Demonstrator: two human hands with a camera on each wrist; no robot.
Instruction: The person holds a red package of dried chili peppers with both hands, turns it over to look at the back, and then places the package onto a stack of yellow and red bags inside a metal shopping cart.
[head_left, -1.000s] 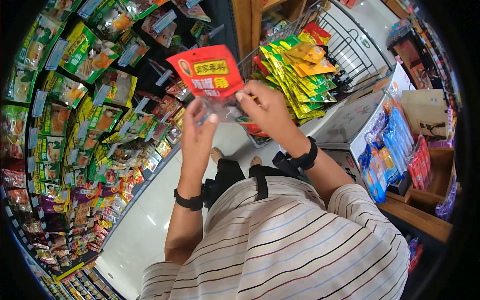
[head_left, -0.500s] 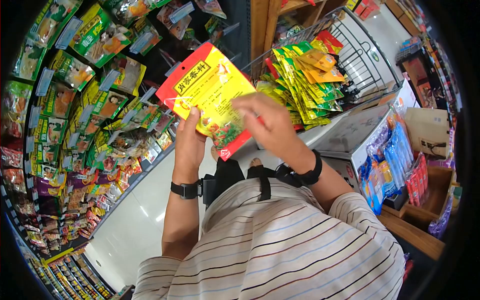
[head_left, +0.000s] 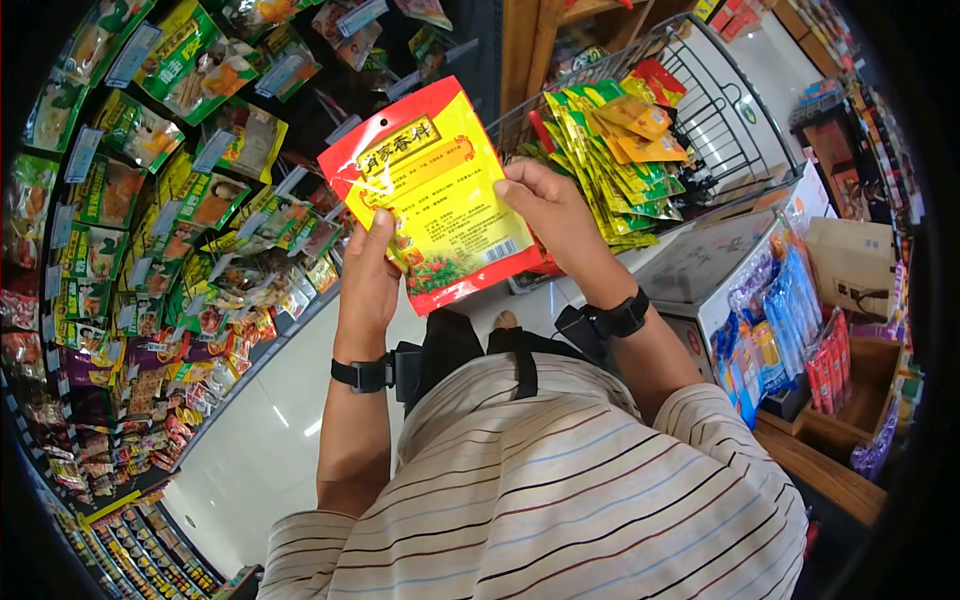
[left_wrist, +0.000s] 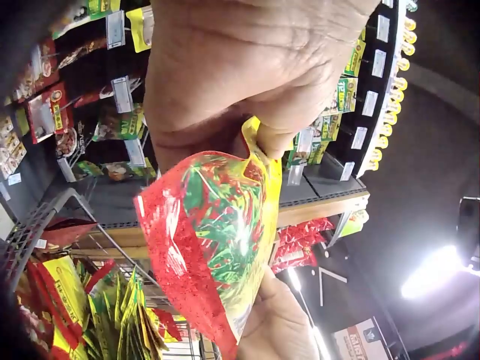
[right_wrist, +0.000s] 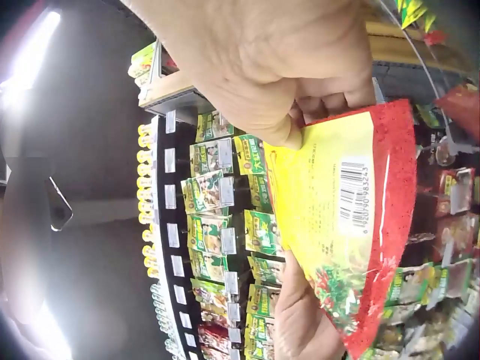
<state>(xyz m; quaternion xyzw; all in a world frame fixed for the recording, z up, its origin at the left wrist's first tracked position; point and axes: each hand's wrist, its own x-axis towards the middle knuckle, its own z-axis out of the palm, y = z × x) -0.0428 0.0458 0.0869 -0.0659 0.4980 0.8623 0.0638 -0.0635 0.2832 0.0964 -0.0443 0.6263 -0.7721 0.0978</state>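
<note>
A red and yellow packet (head_left: 430,200) is held up in front of the body, its printed yellow side facing the head camera. The left hand (head_left: 370,280) pinches its left edge, thumb on the yellow face. On the opposite edge the right hand (head_left: 558,218) grips it, thumb in front and fingers behind. In the left wrist view the left hand (left_wrist: 247,67) holds the packet (left_wrist: 217,232) by a creased edge. The right wrist view shows the right hand (right_wrist: 262,67) on the packet (right_wrist: 337,202), beside a barcode.
Hanging green and yellow packets (head_left: 190,70) fill the shelf on the left. A wire cart (head_left: 720,110) with piled packets (head_left: 610,150) stands beyond the right hand. At the right are a white box-shaped unit (head_left: 690,270), blue bags (head_left: 755,340) and a wooden crate (head_left: 860,390).
The packet has turned from its red front to its yellow back, then tilted more upright. The right hand, blurred in front of the packet half a second ago, now grips its right edge.
</note>
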